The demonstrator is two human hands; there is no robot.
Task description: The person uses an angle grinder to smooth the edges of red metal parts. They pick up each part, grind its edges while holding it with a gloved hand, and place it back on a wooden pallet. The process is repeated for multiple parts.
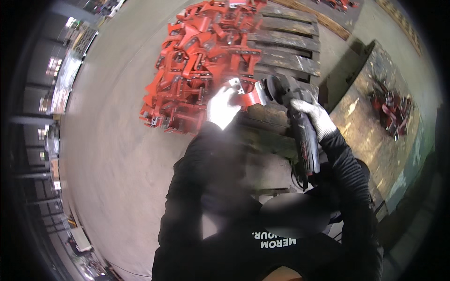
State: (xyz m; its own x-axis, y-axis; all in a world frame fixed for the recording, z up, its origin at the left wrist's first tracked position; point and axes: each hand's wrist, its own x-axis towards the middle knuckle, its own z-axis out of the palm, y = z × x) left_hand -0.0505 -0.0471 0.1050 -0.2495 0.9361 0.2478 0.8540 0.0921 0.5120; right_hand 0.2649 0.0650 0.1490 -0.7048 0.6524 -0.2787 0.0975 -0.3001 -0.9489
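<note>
Black sweatshirt [215, 257] fabric with white lettering fills the lower middle, its sleeves reaching forward to two white-gloved hands. Just beyond, the left grip [223, 107] is closed around one end of a red metal bracket [250, 98], a bare tab with a hole standing up by the fingers. Holding it by that end probably keeps the fingers clear of the grinding disc [272, 87] while leaving the bare grey end exposed. The right grip [315, 116] is wrapped about the body of a black angle grinder [303, 138], whose tail hangs toward the wearer, likely so that the head can be steered sideways. Bracket and disc meet or nearly meet between the hands; whether they touch, I cannot tell.

Ahead and to the left, a heap of red brackets [197, 61] lies beside the exposed slats of a wooden pallet [288, 44], presumably within easy reach for the left hand. On the right, a wooden bench [358, 133] carries a smaller cluster of dark red metal parts [391, 112], well apart from the heap.
</note>
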